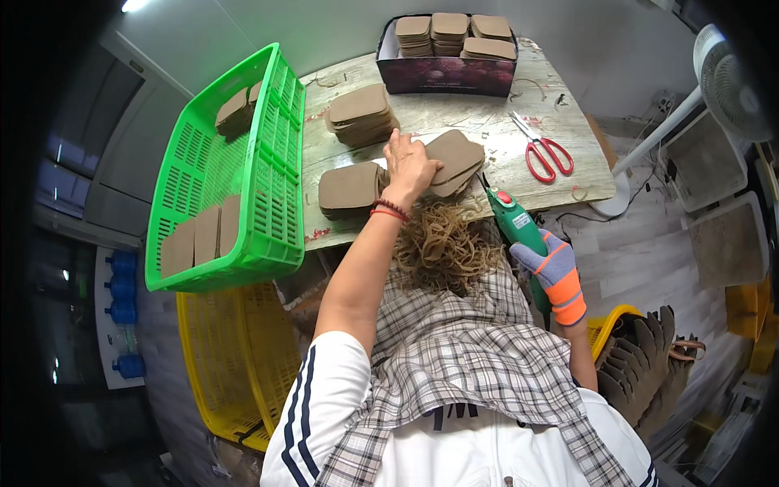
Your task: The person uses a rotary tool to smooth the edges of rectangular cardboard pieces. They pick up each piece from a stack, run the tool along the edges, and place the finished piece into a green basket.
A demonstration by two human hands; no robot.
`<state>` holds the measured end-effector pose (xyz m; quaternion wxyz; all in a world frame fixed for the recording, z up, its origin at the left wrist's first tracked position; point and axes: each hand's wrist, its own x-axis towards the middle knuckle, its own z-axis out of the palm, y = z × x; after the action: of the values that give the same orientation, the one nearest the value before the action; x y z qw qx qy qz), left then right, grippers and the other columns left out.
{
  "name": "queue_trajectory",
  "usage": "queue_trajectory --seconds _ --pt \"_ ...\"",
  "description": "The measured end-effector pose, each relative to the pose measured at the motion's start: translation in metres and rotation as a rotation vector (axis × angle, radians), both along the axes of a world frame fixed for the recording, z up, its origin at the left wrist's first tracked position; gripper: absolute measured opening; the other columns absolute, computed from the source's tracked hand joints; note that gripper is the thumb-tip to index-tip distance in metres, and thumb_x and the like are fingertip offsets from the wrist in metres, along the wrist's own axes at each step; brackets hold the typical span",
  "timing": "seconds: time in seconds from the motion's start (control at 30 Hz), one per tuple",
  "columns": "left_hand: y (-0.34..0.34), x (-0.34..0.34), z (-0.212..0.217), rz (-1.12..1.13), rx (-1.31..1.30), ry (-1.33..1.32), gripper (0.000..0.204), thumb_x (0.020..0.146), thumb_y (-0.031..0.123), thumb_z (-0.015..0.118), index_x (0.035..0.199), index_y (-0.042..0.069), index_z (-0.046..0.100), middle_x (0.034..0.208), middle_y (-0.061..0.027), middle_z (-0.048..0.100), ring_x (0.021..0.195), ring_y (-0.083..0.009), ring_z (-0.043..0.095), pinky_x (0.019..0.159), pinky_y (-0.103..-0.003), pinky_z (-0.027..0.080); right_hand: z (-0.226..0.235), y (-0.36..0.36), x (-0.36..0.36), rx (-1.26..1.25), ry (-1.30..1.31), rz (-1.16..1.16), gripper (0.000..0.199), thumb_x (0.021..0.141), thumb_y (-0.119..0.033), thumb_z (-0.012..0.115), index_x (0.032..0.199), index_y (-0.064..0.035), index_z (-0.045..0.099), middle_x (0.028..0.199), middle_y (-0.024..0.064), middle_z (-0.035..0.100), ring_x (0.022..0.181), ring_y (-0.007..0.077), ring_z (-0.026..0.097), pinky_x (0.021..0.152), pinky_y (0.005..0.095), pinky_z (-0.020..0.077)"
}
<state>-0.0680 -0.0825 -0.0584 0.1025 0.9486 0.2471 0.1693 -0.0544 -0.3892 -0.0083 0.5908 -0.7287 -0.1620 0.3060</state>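
Plaid cloth lap [454,341] | gloved right hand [552,272] grips green tool [515,223] | bare left hand [408,166] flat on brown stack [454,160]

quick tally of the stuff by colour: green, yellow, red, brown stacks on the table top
green: 2, the green basket and the green power tool
yellow: 2, yellow crate and yellow bin
red: 1, red-handled scissors
brown stacks on the table: 3
total: 8
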Motion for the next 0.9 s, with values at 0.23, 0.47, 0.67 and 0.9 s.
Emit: queue_trajectory --seconds 0.23,0.47,0.67,0.9 --pt "-0.024 -0.008 0.009 0.038 -0.755 -0.558 0.029 0.069 0.011 0.075 0.082 0.002 0.051 0.09 -0.0088 0.057 0.083 -0.0238 0.055 0.069 -0.04 0.043 -0.011 -0.003 0.006 0.044 0.016 -0.054 0.032 0.077 -0.021 0.074 0.097 -0.0003 0.061 0.067 0.0015 0.061 0.051 0.0049 0.051 0.047 0.0204 0.0402" --pt "-0.06 -0.016 0.023 -0.066 -1.917 -1.251 0.033 0.085 -0.006 0.058 0.114 0.003 0.045 0.111 -0.0093 0.057 0.104 -0.0227 0.056 0.094 -0.041 0.047 -0.004 0.006 -0.002 0.054 -0.007 -0.071 0.033 0.076 -0.023 0.076 0.096 -0.0007 0.061 0.067 0.0014 0.061 0.051 0.0053 0.052 0.047 0.021 0.0407" --pt "-0.078 -0.015 0.034 -0.03 -2.164 -1.395 0.039 0.085 -0.007 0.058 0.121 0.004 0.049 0.118 -0.009 0.057 0.112 -0.0235 0.053 0.101 -0.042 0.042 0.002 0.011 -0.009 0.017 -0.097 -0.049 0.031 0.077 -0.021 0.075 0.096 -0.0002 0.061 0.066 0.0014 0.061 0.051 0.0058 0.053 0.047 0.0216 0.0416" --pt "-0.092 -0.015 0.031 -0.109 -2.218 -1.356 0.037 0.085 -0.007 0.057 0.119 0.006 0.051 0.117 -0.0091 0.057 0.111 -0.0242 0.055 0.101 -0.042 0.043 0.019 0.014 -0.017 0.067 -0.012 -0.067 0.029 0.078 -0.017 0.074 0.096 0.0003 0.06 0.065 0.0016 0.059 0.051 0.0062 0.053 0.047 0.0207 0.0417"
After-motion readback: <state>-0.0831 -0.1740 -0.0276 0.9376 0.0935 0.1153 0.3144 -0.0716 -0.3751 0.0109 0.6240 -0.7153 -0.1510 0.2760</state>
